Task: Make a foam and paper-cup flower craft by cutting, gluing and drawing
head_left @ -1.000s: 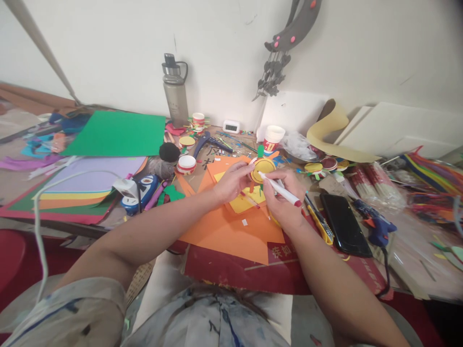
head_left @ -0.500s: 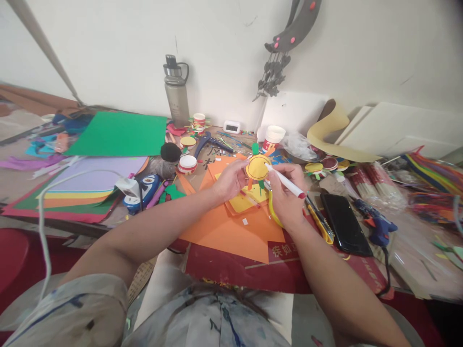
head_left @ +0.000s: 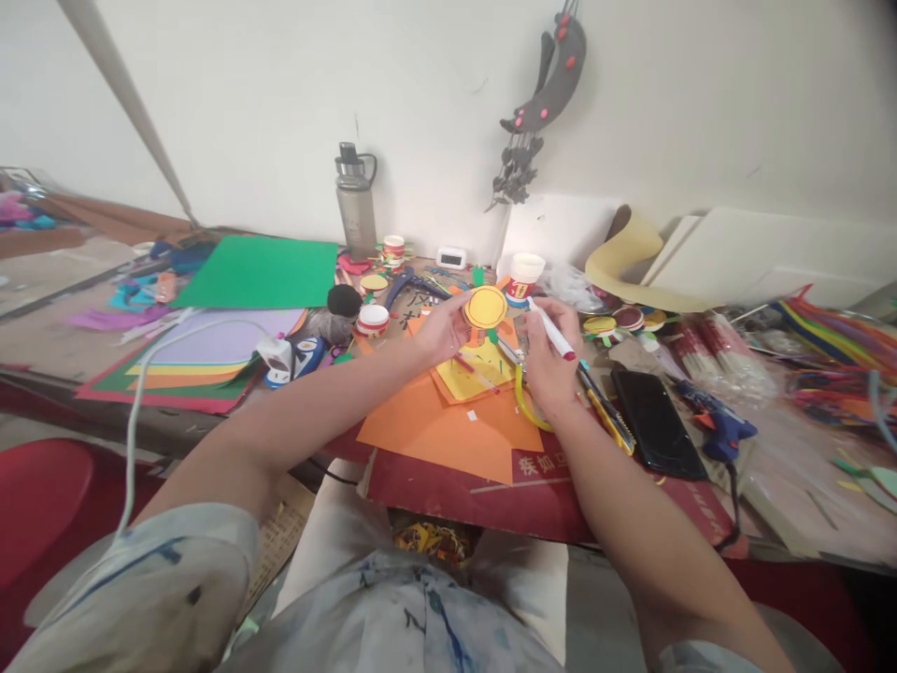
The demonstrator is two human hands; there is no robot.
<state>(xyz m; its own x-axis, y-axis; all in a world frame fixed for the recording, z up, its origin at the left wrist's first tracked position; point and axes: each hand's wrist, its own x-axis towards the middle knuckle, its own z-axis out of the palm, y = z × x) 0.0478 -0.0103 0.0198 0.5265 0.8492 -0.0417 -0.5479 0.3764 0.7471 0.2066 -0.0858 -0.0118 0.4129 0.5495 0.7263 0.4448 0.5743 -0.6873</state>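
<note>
Hidden behind yellow disc [head_left: 486, 308]: some fingertips of left hand [head_left: 447, 331]. Covered partly by right hand [head_left: 552, 365]: yellow-handled tool [head_left: 520, 391]. Too small to make out: tip of white marker [head_left: 557, 339], display on white clock [head_left: 451, 257]. Cut off: hanging end of grey ornament [head_left: 561, 92] by top edge, red stool [head_left: 49, 500] at left, coloured strips [head_left: 833, 341] at right.

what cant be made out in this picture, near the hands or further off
Back of the yellow disc: head view, turned away from the camera in the left hand.
Rest of the yellow handle: head view, covered by the right hand, which holds a marker.
Small white device: head view, dark display too small to read.
Red seat: head view, cut off by the left edge.
</note>
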